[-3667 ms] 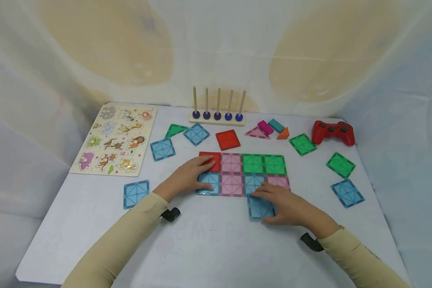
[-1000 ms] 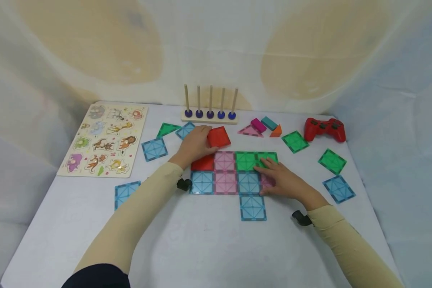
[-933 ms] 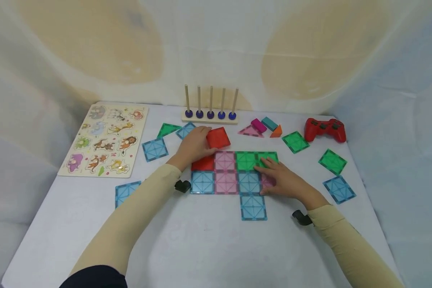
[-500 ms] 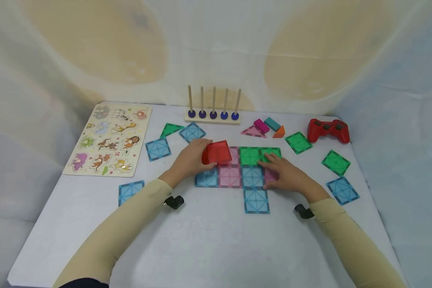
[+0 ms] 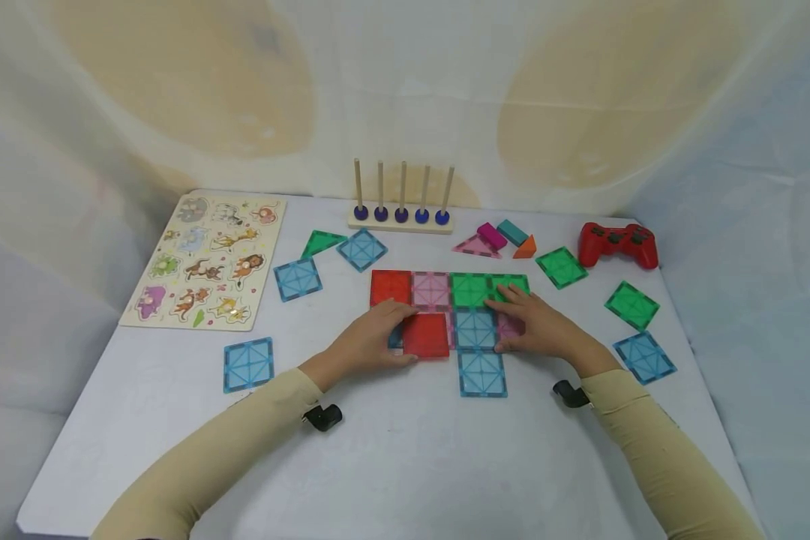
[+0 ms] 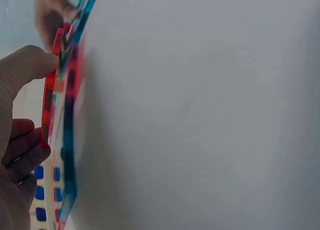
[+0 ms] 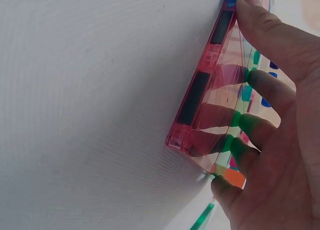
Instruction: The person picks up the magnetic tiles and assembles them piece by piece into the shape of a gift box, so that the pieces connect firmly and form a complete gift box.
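Note:
A flat mat of joined square tiles (image 5: 471,291) lies mid-table, with red, pink and green in the far row and blue and pink in the near row. One more blue tile (image 5: 482,373) is joined below it. My left hand (image 5: 381,339) pinches a loose red tile (image 5: 427,335) by its left edge and holds it just over the near row, hiding the pink tile beneath. In the left wrist view the thumb (image 6: 25,64) and fingers clamp the red tile (image 6: 49,97). My right hand (image 5: 525,316) presses flat on the mat's right end, fingers straight on the pink tile (image 7: 200,104).
An animal puzzle board (image 5: 205,259) lies at the left and a peg rack (image 5: 403,217) at the back. A red game controller (image 5: 617,244) sits far right. Loose blue tiles (image 5: 248,364), green tiles (image 5: 631,305), triangles and small blocks (image 5: 502,234) ring the mat.
My left hand picked up the loose red tile behind the mat and carried it toward me, over the near row. My right hand has stayed pressed on the mat's right end.

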Available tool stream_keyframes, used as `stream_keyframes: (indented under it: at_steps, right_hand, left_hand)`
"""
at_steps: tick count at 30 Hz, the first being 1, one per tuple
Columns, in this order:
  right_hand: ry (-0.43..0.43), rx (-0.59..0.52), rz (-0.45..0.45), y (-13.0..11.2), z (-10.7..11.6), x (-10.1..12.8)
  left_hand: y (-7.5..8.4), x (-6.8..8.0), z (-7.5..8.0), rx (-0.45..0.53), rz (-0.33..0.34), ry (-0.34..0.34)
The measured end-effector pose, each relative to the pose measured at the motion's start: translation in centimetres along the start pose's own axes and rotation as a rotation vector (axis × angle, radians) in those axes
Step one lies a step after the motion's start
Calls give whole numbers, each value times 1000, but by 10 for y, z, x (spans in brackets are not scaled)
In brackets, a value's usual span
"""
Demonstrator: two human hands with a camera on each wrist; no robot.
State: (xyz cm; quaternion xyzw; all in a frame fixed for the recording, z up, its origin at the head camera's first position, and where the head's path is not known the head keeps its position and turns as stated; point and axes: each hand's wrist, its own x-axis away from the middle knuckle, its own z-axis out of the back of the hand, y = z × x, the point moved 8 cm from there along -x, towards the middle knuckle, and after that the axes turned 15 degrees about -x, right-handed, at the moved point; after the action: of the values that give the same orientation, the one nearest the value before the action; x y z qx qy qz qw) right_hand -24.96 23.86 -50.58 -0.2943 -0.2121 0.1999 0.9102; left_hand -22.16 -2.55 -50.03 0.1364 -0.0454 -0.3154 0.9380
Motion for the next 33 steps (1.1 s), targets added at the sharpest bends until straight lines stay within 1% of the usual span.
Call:
stream_keyframes:
  at_steps: [3,8,12,16,24,33]
  right_hand:
    - [-3,-3,-2,0,0,0]
    - [-5,-10,-3,0,0,0]
    - [-4,-10,0,0,-1,0]
    - [-5,-13,-4,1,0,0]
    - [-3,-22,-2,0,0,-1]
    - [-4,-30,6,-3,0,0]
  left_hand:
    - [9,6,-6,-16,-38,-6]
    - [20,11,-10,-65,-121,-2]
    - [24,12,-15,-114,-173,-13]
    - [29,12,-17,-127,-216,-19]
    - [34,14,-14,-148,-240,-12]
    - [35,12,-14,-163,-231,-32]
